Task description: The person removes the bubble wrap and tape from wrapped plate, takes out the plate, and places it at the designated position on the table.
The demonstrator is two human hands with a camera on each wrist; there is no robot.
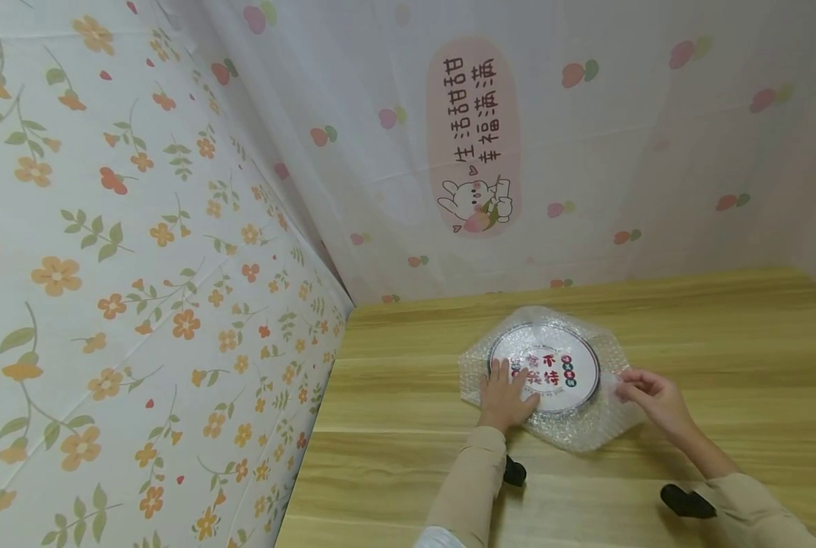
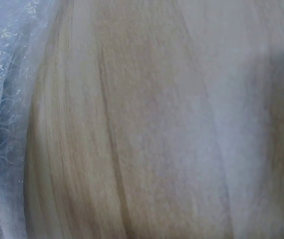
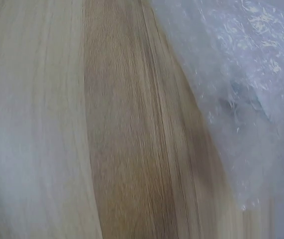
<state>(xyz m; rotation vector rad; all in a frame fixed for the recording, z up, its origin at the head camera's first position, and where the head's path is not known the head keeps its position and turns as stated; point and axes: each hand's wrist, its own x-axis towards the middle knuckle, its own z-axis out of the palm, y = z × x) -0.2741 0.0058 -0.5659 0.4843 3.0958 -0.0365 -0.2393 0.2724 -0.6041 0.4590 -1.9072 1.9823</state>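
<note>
A wood-grained desk (image 1: 387,403) carries a sheet of clear bubble wrap (image 1: 579,434), set close to the far edge and nearer the left edge than the right; lying flat, and apparently enclosed in it, is a round white disc (image 1: 554,368) with a dark rim and red lettering. The disc looks stiff and probably light, perhaps brittle at its rim, while the bubble wrap should prove soft, springy and slippery, apt to slide across the face beneath. The surest hold would likely be under opposite sides of the rim, through the padding, rather than by a loose margin alone. Two bare hands reach in from the near side of the desk: the left hand (image 1: 506,399) rests with fingers spread over the disc's near-left part, while the right hand (image 1: 657,402) pinches the bubble wrap's right margin between thumb and forefinger, wrist angled inward from the desk's right.
</note>
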